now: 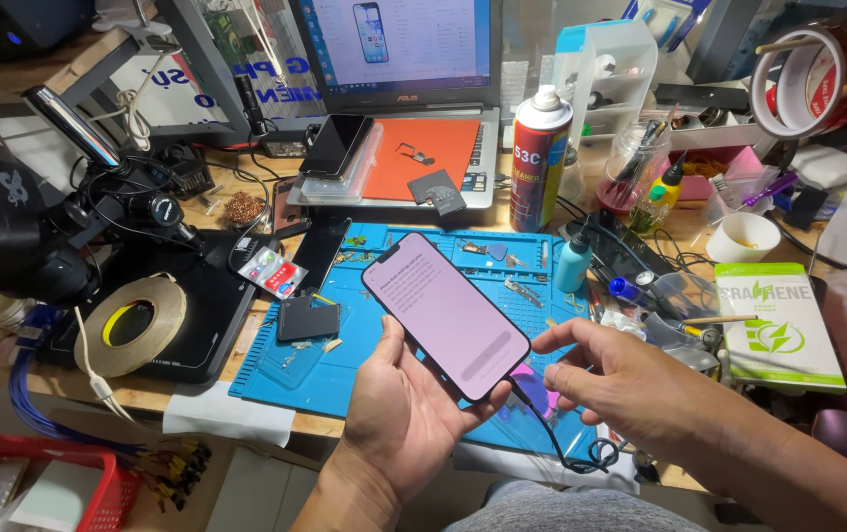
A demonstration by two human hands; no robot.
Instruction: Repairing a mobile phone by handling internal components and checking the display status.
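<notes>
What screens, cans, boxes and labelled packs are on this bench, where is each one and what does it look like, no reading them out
Phone: in left hand, lit pale pink screen, black cable; right hand beside it.
Laptop screen: back centre, white window with phone image.
Spray can: right of laptop, upright, red and white.
Green box: right edge, flat, green and white.
Small red pack: left of blue mat, red and white.

The phone (446,315) screen at near centre glows pale pink. The laptop screen (399,41) at far centre shows white. A green-and-white box (776,325) lies right; a red-and-white can (540,158) stands beyond.
</notes>
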